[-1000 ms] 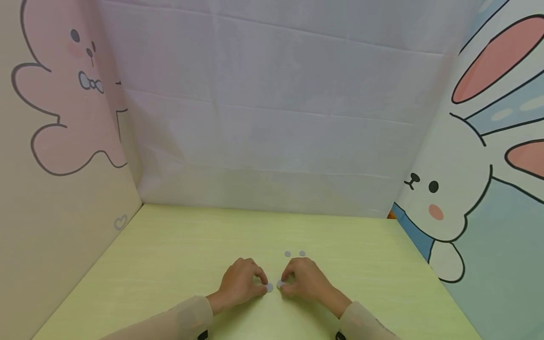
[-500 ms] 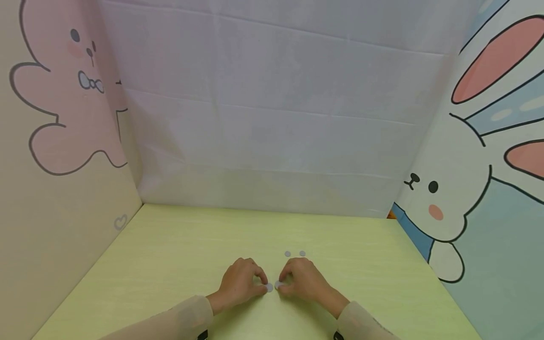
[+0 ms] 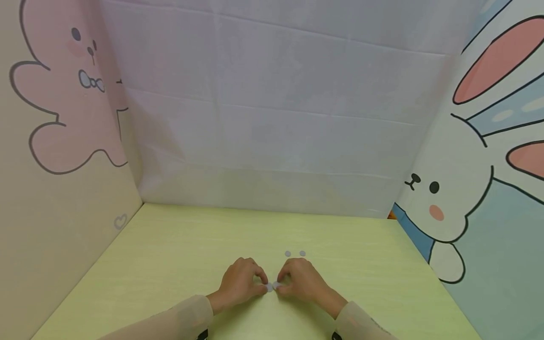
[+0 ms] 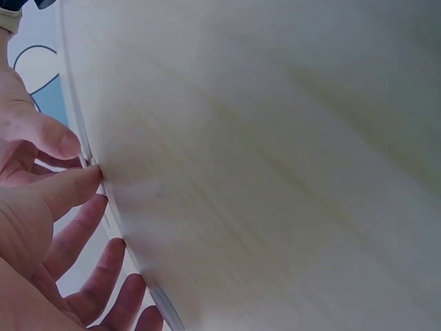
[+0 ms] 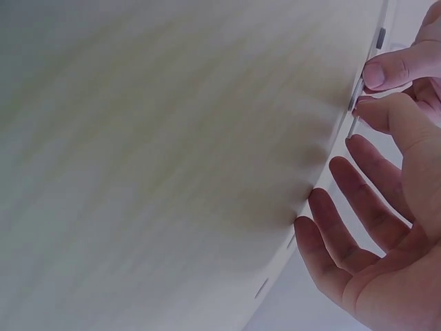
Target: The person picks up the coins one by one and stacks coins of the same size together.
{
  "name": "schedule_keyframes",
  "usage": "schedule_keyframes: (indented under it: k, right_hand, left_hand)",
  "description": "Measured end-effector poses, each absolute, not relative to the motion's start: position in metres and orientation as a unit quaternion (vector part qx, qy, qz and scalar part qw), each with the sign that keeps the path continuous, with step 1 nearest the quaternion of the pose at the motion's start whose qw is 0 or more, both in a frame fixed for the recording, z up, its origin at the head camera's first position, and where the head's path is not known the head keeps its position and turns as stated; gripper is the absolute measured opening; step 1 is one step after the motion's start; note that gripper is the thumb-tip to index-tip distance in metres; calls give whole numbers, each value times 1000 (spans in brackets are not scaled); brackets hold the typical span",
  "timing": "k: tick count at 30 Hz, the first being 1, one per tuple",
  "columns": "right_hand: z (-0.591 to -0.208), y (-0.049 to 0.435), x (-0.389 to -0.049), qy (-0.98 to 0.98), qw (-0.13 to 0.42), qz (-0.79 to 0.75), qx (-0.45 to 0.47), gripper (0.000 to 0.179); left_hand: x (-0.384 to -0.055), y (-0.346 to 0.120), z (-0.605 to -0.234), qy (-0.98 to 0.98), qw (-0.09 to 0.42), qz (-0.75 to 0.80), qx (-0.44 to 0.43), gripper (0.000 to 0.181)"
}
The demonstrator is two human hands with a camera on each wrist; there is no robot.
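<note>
On the yellow-green table my left hand [image 3: 241, 283] pinches a small flat grey disc [image 3: 269, 287] between thumb and fingers. My right hand [image 3: 303, 281] pinches a like disc [image 3: 276, 285] just to its right, which is partly covered by the fingertips. The two discs lie edge to edge; whether they touch is too small to tell. In the left wrist view the left hand [image 4: 27, 241] has its fingertips at the table surface. In the right wrist view the right hand [image 5: 393, 255] faces the other hand's thumb, and the discs show only edge-on.
Two more small grey discs, one on the left [image 3: 287, 253] and one on the right [image 3: 302, 253], lie beyond my right hand. A white sheet [image 3: 272, 141] closes the back of the table [image 3: 191, 236]. Side panels with a pink cartoon animal and a white rabbit stand left and right.
My right hand has slid a little left along the table with its disc, closing the gap to the left hand's disc. The left hand has stayed in place.
</note>
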State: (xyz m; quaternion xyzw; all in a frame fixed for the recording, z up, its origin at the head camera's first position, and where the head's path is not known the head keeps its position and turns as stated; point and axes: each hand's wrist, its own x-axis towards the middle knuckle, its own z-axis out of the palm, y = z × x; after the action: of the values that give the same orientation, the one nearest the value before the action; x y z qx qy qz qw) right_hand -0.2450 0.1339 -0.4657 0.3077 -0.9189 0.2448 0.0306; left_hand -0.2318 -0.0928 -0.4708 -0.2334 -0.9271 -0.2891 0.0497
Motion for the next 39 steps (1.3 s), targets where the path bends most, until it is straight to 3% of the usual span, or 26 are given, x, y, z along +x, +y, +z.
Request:
schedule_keyframes:
  k: [39]
  right_hand:
    - [-466, 125, -244, -923, 22, 227, 309, 7]
  left_hand:
    - [-230, -92, -467, -930, 41, -286, -227, 10]
